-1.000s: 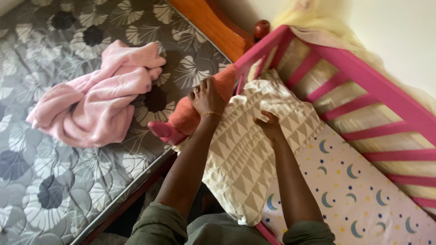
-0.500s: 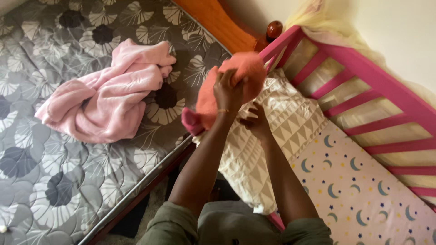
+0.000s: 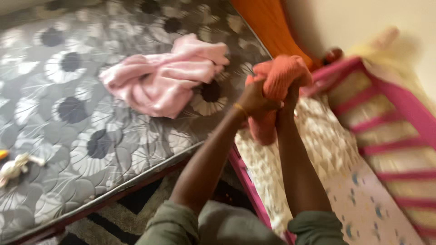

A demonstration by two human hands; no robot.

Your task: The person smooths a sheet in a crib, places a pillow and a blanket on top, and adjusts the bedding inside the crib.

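Note:
Both my hands grip an orange fleece cloth (image 3: 281,75) held up in the air over the head end of a pink wooden cot (image 3: 399,106). My left hand (image 3: 256,100), with a thin bracelet at the wrist, clutches its left side. My right hand (image 3: 290,95) holds it from the right, fingers closed in the fabric. A lower fold of the orange cloth (image 3: 263,129) hangs down between my wrists. Below lies a cream triangle-patterned blanket (image 3: 318,149) on the cot's moon-and-star sheet (image 3: 363,204). The view is blurred.
A crumpled pink fleece blanket (image 3: 165,79) lies on a grey flower-patterned mattress (image 3: 68,113) to the left. An orange wooden headboard (image 3: 272,22) stands at the back by a cream wall. A small pale toy (image 3: 16,165) lies at the mattress's left edge. A dark patterned rug (image 3: 122,218) is underfoot.
The orange cloth rose off the mattress edge and my right hand left the cream blanket to grasp it too. The view swung left, showing more mattress.

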